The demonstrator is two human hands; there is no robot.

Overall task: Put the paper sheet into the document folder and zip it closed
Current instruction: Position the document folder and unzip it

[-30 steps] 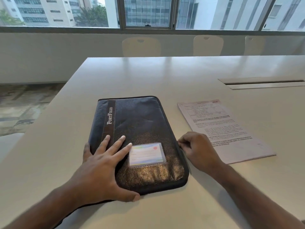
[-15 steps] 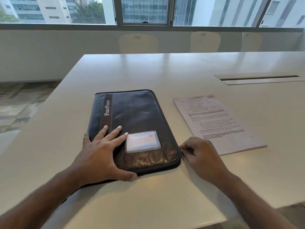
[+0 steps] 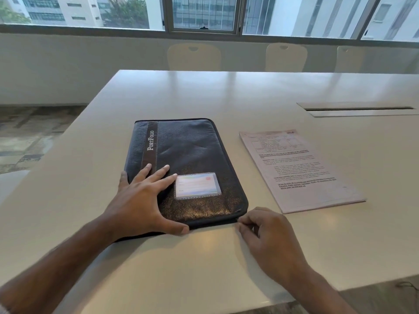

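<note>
A dark leather document folder [image 3: 188, 150] marked "PortFolio" lies flat on the white table [image 3: 204, 94], with a clear card pocket on its cover. My left hand [image 3: 140, 205] rests flat on its near left part, fingers spread and thumb along the near edge. My right hand [image 3: 269, 236] is curled at the folder's near right corner, fingertips pinched at the zip seam; the zip pull is hidden under them. The printed paper sheet [image 3: 301, 171] lies on the table to the right of the folder, apart from it.
A long cable slot with a lid [image 3: 358, 108] is set into the table at the back right. Pale chairs [image 3: 193, 57] stand along the far side under the windows. The table's left edge drops to a patterned floor.
My right hand has slid from the folder's right edge down to its near right corner, staying pinched on the seam. The left hand has stayed on the folder. The view has shifted slightly.
</note>
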